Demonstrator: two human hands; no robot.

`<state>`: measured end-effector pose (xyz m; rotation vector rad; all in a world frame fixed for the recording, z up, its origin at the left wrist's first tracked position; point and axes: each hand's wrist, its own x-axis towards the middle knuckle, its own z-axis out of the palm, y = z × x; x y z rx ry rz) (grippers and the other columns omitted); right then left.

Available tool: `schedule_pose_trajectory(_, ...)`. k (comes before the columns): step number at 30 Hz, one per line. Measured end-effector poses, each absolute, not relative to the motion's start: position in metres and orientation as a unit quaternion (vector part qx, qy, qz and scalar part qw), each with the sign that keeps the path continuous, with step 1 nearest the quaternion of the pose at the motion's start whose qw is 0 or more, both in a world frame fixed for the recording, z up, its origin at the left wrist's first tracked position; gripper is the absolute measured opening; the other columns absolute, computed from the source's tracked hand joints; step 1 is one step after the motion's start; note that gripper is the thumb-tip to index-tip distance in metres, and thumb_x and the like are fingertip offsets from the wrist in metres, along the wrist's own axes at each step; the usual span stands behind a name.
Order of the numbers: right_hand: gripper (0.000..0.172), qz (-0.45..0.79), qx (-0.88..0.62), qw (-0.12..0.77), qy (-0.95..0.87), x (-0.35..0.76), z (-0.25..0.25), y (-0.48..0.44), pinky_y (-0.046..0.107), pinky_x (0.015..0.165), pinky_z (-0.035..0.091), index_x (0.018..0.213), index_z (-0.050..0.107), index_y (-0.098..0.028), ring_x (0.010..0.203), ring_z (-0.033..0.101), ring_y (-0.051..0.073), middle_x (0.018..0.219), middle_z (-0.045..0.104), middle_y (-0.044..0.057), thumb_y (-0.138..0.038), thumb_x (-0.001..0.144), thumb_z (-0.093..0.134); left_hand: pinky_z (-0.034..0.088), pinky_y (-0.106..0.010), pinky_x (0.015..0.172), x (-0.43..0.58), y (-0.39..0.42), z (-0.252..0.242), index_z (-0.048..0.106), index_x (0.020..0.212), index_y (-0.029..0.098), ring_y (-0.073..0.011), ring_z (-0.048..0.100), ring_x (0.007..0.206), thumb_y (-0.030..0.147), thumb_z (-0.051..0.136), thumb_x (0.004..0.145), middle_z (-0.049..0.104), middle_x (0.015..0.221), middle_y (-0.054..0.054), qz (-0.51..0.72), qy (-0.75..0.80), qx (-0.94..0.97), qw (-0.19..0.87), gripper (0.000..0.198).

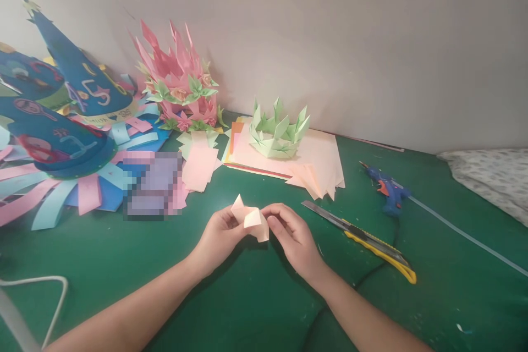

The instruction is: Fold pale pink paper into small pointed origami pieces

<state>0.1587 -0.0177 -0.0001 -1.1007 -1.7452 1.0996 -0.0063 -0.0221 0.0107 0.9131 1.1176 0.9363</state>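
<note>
Between my two hands is a small folded piece of pale peach paper point(256, 221), with a pointed corner sticking up on its left and a creased flap facing me. My left hand point(220, 234) pinches its left side, the thumb along the lower edge. On the other side, the thumb and fingers of my right hand point(291, 234) are closed on the paper's right edge. Behind them, a pale green folded-paper crown point(278, 132) rests on a stack of coloured paper sheets point(325, 154). Folded peach paper pieces point(309, 179) lie at the stack's front edge.
A yellow box cutter point(363, 239), blade out, lies right of my hands. Beyond it is a blue glue gun point(390, 192) with a long glue stick. Pink paper crowns point(181, 82), blue cone hats point(78, 140) and pink paper rectangles point(200, 168) occupy the left side of the green table point(247, 308).
</note>
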Motion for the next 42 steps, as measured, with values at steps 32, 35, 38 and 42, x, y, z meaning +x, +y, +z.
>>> schedule_pose_trajectory(32,0.024,0.379,-0.484,0.349,-0.708,0.1551,-0.0010,-0.0172,0.022,0.057,0.040,0.068,0.051,-0.018,0.061,0.050,0.012,0.065,0.052,-0.001,-0.029,0.088,0.045,0.049,-0.026,0.067,-0.0057,-0.0218,0.0113,0.052,0.088,0.016,-0.0134,0.060,0.071,0.030,0.070,0.067,0.062,0.075,0.001,0.423,0.463,0.380,0.680,0.031)
schedule_pose_trajectory(35,0.023,0.373,-0.487,0.347,-0.709,0.1547,-0.0009,-0.0171,0.023,0.056,0.040,0.068,0.051,-0.018,0.061,0.049,0.012,0.065,0.052,-0.001,-0.029,0.087,0.046,0.047,-0.025,0.066,-0.0063,-0.0221,0.0133,0.052,0.088,0.016,-0.0131,0.059,0.071,0.033,0.067,0.070,0.061,0.076,0.001,0.414,0.462,0.395,0.677,0.029)
schedule_pose_trajectory(38,0.022,0.367,-0.490,0.347,-0.710,0.1545,-0.0014,-0.0168,0.022,0.055,0.040,0.067,0.051,-0.018,0.061,0.049,0.012,0.065,0.052,-0.001,-0.028,0.086,0.046,0.046,-0.024,0.065,-0.0073,-0.0228,0.0151,0.054,0.090,0.017,-0.0126,0.057,0.070,0.035,0.065,0.072,0.060,0.075,0.002,0.411,0.452,0.404,0.681,0.028)
schedule_pose_trajectory(42,0.021,0.363,-0.495,0.350,-0.707,0.1548,-0.0023,-0.0171,0.021,0.053,0.039,0.066,0.050,-0.018,0.059,0.048,0.012,0.064,0.050,-0.001,-0.026,0.086,0.047,0.047,-0.025,0.069,-0.0088,-0.0231,0.0136,0.054,0.095,0.017,-0.0137,0.058,0.074,0.035,0.065,0.071,0.062,0.079,0.000,0.418,0.440,0.396,0.689,0.031)
